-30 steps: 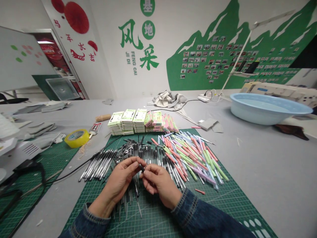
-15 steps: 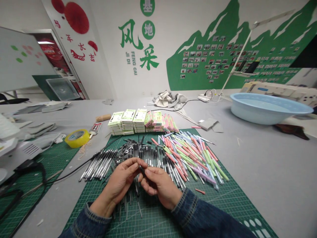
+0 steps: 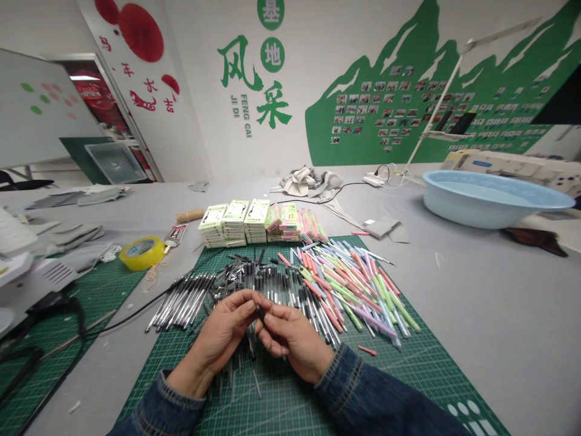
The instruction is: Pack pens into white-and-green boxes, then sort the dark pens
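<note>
My left hand (image 3: 231,327) and my right hand (image 3: 290,336) meet above a green cutting mat (image 3: 390,387), fingertips pinched on a small black pen part (image 3: 260,312). Fingers cover most of it, so its exact kind is unclear. Just beyond and below my hands lie loose black pen parts (image 3: 236,269) and thin refills (image 3: 255,378). Clear pens with black ends (image 3: 181,303) form a row to the left. On the right spreads a heap of pastel pens (image 3: 349,284) in pink, green, blue and purple.
Stacked small boxes (image 3: 235,221) stand at the mat's far edge. A yellow tape roll (image 3: 143,253) and a black cable (image 3: 136,318) lie left. One pink cap (image 3: 367,350) sits alone on the mat. A blue basin (image 3: 490,209) stands at the far right.
My right fingers have shifted very slightly around the black pen part. Both hands stay in nearly the same place, and the things on the mat have not moved.
</note>
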Tool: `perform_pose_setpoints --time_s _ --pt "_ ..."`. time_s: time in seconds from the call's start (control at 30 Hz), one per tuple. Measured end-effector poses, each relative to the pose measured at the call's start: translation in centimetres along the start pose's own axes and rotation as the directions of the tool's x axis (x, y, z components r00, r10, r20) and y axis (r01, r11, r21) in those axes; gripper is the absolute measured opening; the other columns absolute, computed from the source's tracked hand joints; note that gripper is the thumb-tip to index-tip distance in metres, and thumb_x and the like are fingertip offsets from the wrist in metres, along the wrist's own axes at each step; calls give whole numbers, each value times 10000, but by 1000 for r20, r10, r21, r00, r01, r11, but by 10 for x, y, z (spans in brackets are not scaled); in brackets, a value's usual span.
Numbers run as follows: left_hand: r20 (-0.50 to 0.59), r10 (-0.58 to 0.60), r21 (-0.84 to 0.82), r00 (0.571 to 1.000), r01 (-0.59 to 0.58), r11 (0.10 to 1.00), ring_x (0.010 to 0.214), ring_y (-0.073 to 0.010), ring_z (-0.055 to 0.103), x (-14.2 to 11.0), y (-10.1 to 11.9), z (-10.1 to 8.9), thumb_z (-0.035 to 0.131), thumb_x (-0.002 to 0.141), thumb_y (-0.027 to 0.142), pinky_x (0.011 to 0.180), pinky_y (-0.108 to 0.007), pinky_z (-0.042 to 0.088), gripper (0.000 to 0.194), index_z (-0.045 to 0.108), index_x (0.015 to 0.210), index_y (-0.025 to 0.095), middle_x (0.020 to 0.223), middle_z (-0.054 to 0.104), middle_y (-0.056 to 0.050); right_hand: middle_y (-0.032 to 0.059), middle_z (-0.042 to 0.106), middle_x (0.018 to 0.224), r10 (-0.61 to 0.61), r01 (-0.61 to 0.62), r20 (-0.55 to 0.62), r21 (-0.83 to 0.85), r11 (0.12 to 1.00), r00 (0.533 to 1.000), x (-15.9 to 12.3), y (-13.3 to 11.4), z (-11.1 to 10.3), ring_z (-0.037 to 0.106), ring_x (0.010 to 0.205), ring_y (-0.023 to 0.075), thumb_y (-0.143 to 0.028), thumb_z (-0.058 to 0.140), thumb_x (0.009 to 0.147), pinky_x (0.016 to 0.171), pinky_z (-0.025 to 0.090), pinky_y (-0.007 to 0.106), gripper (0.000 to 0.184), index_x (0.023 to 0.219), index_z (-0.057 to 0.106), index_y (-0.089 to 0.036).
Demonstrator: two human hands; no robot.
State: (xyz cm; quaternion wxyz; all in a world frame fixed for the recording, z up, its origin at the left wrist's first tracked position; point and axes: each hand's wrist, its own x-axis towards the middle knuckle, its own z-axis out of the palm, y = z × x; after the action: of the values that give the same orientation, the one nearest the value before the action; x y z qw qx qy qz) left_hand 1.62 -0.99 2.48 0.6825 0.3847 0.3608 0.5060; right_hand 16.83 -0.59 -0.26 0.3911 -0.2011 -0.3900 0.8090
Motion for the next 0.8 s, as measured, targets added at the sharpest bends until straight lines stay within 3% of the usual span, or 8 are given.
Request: perform_pose_setpoints --time_s 0.1,0.3,0.4,0.47,0.53,0.67,0.73,0.8 --pt "-16 16 2 1000 -16 1000 627 -103 587 -1 -2 4 647 814 233 620 -215 477 93 698 819 155 850 676 -48 -18 550 561 9 -9 -4 16 1000 1000 0 0 1 388 390 29 -402 663 798 360 159 176 308 835 651 -96" --pt "75 -50 124 996 40 991 557 -185 632 -1 -6 8 592 853 292 632 -317 502 331 643 1160 180 587 664 -32 -12 579 595 -36 42 -78 74 996 996 1 -2 2 453 435 46 -413 673 795 411 299 159 292 830 613 -130" --pt "-104 65 137 992 -50 989 700 -155 641 4 -2 -3 653 811 273 698 -256 496 222 715 1004 182 781 712 -46 19 617 649 -16 15 -98 -13 1000 995 1 -1 2 543 509 82 -440 670 789 477 404 186 324 834 617 -124" --pt "-242 153 124 958 -126 984 800 -130 620 6 0 -9 691 780 262 738 -205 473 159 736 908 180 919 712 -44 25 621 654 0 -9 -119 -81 997 993 0 0 1 568 542 96 -430 690 769 519 450 211 330 840 630 -113" --pt "-248 128 127 960 -98 987 765 -120 603 6 1 -11 697 774 275 706 -205 467 210 729 962 187 944 710 -48 17 611 630 4 -19 -133 -116 993 991 0 1 2 560 533 94 -417 699 758 521 460 215 327 842 639 -107" --pt "-132 37 268 991 -1 963 688 -140 593 6 4 -9 711 750 308 686 -254 460 357 699 1080 172 883 715 -71 27 624 647 -20 -4 -164 -147 989 986 1 1 2 573 549 106 -452 679 764 542 487 242 348 840 632 -115" --pt "-201 147 359 969 -67 931 684 -145 588 7 14 -20 708 739 343 659 -246 441 394 691 1096 176 870 712 -63 39 636 701 -77 31 -225 -200 979 971 3 1 -1 596 613 128 -455 676 761 572 502 261 347 862 632 -126" --pt "-324 290 484 900 -105 869 625 -142 564 9 29 -45 721 705 367 583 -233 397 446 678 1117 201 815 707 -36 38 633 743 -168 80 -292 -289 954 942 4 1 -5 593 650 138 -429 660 771 565 496 258 312 884 632 -140"
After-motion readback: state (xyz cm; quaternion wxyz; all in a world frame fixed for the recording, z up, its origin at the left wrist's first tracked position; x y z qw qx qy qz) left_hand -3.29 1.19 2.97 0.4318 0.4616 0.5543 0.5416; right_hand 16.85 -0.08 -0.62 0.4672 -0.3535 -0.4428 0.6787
